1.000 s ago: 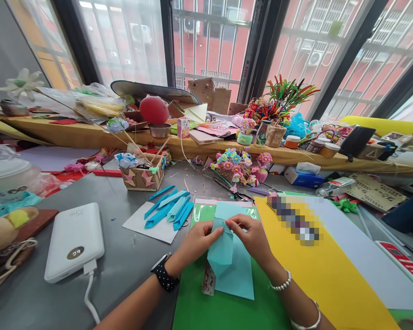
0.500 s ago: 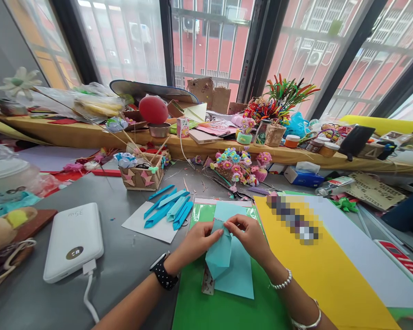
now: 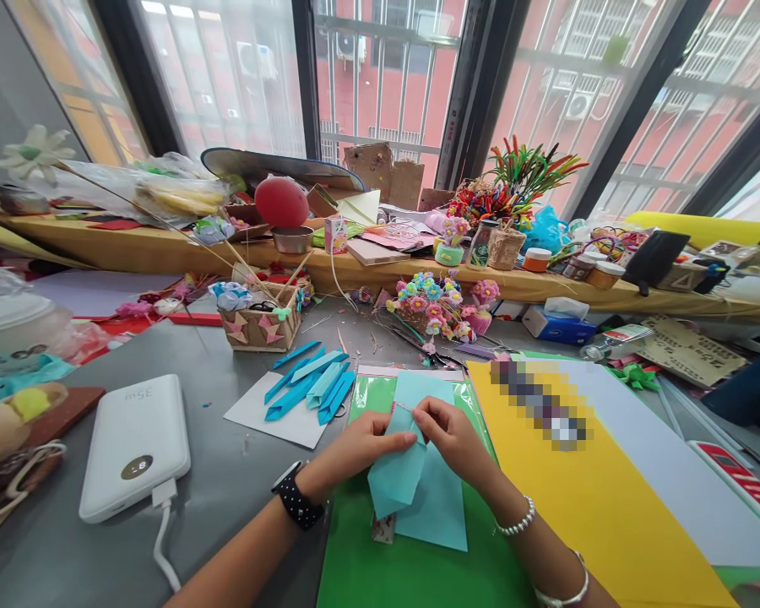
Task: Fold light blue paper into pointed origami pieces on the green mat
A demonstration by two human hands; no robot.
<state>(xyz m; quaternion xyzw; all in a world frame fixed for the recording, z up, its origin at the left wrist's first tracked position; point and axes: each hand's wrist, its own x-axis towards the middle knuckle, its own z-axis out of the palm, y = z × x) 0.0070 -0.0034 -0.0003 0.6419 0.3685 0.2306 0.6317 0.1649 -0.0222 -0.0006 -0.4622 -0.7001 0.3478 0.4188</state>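
Observation:
A folded piece of light blue paper (image 3: 398,481) is held up between my two hands. My left hand (image 3: 371,441) grips its left side, thumb lying across the front. At the upper right edge, my right hand (image 3: 447,431) pinches the paper between thumb and fingers. Beneath it a flat light blue sheet (image 3: 440,507) lies on a green sheet pack (image 3: 367,574). A small patterned strip (image 3: 383,529) pokes out below the folded paper; most of it is hidden.
Folded blue paper strips (image 3: 310,380) rest on a white sheet (image 3: 253,409) to the left. A white power bank (image 3: 136,439) with a cable lies farther left. Yellow paper (image 3: 583,498) spreads to the right. Behind stand a decorated box (image 3: 263,328) and crocheted flowers (image 3: 431,304).
The lower end of the folded paper has swung slightly left and turned flatter toward me. Both hands keep their hold, with the left fingers shifted a little.

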